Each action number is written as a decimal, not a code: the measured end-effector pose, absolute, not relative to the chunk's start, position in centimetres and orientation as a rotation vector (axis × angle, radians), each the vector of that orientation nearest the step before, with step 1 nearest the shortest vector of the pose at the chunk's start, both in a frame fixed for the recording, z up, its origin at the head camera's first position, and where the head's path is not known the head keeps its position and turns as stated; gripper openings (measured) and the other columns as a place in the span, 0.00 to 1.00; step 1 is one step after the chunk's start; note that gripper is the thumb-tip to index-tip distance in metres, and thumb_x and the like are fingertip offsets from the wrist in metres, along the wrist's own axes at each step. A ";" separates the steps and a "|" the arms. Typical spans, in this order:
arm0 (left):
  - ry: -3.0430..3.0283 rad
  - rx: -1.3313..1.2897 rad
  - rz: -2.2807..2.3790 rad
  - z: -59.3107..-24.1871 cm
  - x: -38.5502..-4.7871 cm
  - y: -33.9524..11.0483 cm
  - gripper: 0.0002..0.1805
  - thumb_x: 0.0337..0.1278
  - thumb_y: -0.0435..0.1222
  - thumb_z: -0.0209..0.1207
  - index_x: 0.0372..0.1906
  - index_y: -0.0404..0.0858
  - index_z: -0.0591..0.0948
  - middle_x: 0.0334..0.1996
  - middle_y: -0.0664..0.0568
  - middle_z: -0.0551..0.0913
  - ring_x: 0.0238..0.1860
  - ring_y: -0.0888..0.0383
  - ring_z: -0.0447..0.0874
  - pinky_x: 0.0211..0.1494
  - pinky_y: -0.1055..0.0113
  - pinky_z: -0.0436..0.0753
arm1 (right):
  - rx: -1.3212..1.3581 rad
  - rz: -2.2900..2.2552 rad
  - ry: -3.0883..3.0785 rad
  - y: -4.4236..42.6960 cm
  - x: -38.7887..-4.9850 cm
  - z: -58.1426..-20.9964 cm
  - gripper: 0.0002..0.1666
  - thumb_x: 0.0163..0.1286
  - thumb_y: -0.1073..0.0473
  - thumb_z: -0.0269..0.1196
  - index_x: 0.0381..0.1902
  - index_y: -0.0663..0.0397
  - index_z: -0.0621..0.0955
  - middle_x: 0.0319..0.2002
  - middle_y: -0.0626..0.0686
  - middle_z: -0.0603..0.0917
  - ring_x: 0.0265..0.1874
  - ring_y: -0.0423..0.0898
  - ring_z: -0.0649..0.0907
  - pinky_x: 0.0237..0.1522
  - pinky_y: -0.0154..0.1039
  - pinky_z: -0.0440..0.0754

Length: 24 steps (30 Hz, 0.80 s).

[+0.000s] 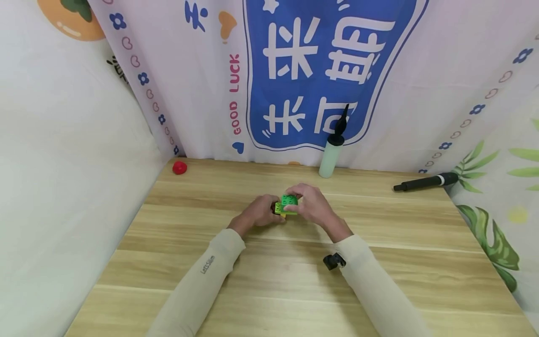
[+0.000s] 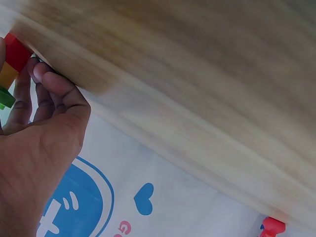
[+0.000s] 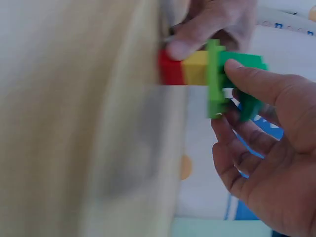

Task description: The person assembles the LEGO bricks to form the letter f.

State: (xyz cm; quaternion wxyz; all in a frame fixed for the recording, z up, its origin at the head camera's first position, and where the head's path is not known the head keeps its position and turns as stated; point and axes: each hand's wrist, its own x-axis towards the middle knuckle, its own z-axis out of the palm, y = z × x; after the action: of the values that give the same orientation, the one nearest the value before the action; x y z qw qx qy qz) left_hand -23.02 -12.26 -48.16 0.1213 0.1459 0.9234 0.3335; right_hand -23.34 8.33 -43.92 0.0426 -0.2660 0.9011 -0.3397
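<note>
A small stack of toy building blocks stands on the table between the two hands. At its base is a red block point(image 3: 171, 70), then a yellow block point(image 3: 195, 68), a wider lime-green block point(image 3: 214, 96) and a darker green block point(image 1: 289, 200) on top. My left hand point(image 1: 262, 211) holds the low part of the stack, its thumb against the red block; its other fingers are partly hidden. My right hand point(image 1: 312, 204) pinches the green block between thumb and fingers. The green block touches the lime-green one; whether they are fully joined I cannot tell.
Near the table's back left corner lies a small red object point(image 1: 179, 167). A pale green hand pump point(image 1: 330, 159) with a black nozzle stands at the back edge. A black rod-like tool point(image 1: 425, 181) lies at the back right. Printed cloth point(image 1: 202, 93) hangs behind.
</note>
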 end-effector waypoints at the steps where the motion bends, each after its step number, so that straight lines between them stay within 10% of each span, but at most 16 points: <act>1: 2.695 0.426 0.973 -48.2 -23.0 -12.3 0.18 0.62 0.42 0.77 0.49 0.38 0.85 0.38 0.52 0.85 0.39 0.58 0.78 0.46 0.64 0.78 | -0.803 -1.047 2.738 8.5 -23.3 -44.4 0.23 0.67 0.58 0.78 0.58 0.55 0.87 0.55 0.56 0.89 0.52 0.52 0.86 0.57 0.50 0.86; 13: 2.701 0.446 0.899 -47.7 -22.3 -12.0 0.30 0.66 0.44 0.74 0.66 0.33 0.80 0.55 0.47 0.87 0.51 0.56 0.82 0.63 0.56 0.81 | -0.642 -1.187 2.619 10.4 -22.9 -47.6 0.18 0.70 0.58 0.76 0.52 0.56 0.81 0.44 0.54 0.89 0.45 0.47 0.87 0.52 0.45 0.85; 24: 2.637 0.647 0.984 -48.0 -22.2 -11.0 0.22 0.73 0.45 0.69 0.62 0.38 0.82 0.42 0.53 0.84 0.40 0.60 0.79 0.46 0.66 0.79 | -0.489 -1.137 2.671 12.3 -22.9 -47.9 0.16 0.76 0.49 0.71 0.46 0.57 0.91 0.35 0.51 0.88 0.33 0.42 0.80 0.37 0.36 0.78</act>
State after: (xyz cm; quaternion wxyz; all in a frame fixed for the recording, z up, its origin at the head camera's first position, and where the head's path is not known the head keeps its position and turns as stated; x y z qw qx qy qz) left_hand -22.19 -11.04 -47.99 0.1266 0.2221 0.9057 0.3382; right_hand -22.93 12.33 -47.86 0.0990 -0.1653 0.9029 -0.3843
